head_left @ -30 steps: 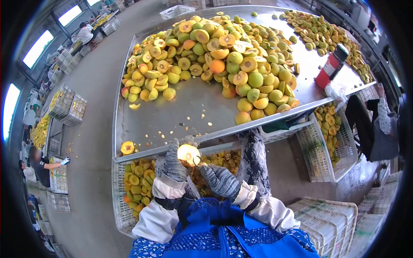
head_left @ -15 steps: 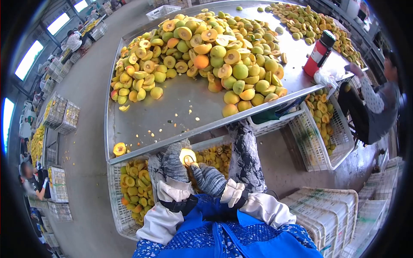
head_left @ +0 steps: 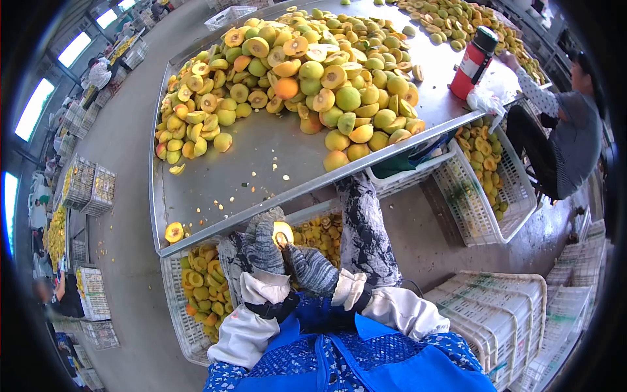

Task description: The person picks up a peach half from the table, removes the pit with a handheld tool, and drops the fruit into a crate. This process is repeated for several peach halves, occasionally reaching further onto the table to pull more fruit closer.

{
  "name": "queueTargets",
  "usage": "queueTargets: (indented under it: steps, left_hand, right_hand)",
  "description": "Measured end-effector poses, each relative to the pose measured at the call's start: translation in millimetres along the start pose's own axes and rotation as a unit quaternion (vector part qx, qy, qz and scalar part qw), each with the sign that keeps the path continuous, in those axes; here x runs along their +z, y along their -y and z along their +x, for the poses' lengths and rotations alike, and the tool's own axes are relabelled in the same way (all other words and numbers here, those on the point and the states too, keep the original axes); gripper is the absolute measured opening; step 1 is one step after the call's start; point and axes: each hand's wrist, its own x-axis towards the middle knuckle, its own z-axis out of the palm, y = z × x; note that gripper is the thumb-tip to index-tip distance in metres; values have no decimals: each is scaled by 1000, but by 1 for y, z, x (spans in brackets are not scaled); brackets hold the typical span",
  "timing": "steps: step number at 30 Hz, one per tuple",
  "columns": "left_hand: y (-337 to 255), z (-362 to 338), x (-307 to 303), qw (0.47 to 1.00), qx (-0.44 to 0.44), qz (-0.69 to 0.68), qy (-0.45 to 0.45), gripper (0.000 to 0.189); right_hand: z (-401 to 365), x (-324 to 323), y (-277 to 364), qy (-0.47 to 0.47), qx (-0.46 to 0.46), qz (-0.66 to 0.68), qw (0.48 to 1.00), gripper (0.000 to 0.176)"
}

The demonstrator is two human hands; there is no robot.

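Note:
In a grey knitted glove, my left hand (head_left: 263, 243) is closed around a halved yellow peach (head_left: 283, 233), cut face up. My right hand (head_left: 315, 268), gloved alike, is curled against the lower edge of that half. Its fingertips meet the fruit, and whatever they may grip is hidden. Both hands are just off the front edge of the metal table (head_left: 225, 225), above a white crate (head_left: 175, 307) of peach halves between my legs. A lone peach half (head_left: 174, 231) lies at the table's near left corner.
A large heap of halved peaches (head_left: 281, 78) covers the table's far part, with pit bits scattered nearer. A red flask (head_left: 471, 65) stands right. A person (head_left: 568, 130) sits beside a crate of peaches (head_left: 480, 170). An upturned white crate (head_left: 486, 313) is at my right.
The whole view has shifted slightly, so the table sits further left and up. Both hands stay at the same peach half, its cut face looking less glaring now.

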Motion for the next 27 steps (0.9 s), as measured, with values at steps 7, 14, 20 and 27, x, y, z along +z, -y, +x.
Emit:
queueTargets:
  steps: [7, 14, 20, 27]
  left_hand:
    - [0, -3, 3, 1000, -4, -19, -14, 27]
    - [-3, -15, 0, 994, -42, -101, -3, 26]
    - [-2, -14, 2, 990, -60, -130, -2, 26]
    - [-1, -16, 10, 976, -107, -191, -12, 25]
  right_hand:
    - [0, -7, 4, 13, -10, 14, 1000, 30]
    - [-7, -1, -5, 27, 47, 52, 997, 21]
    - [-5, 4, 5, -48, 34, -14, 998, 21]
    - [-5, 2, 7, -58, 27, 5, 998, 29]
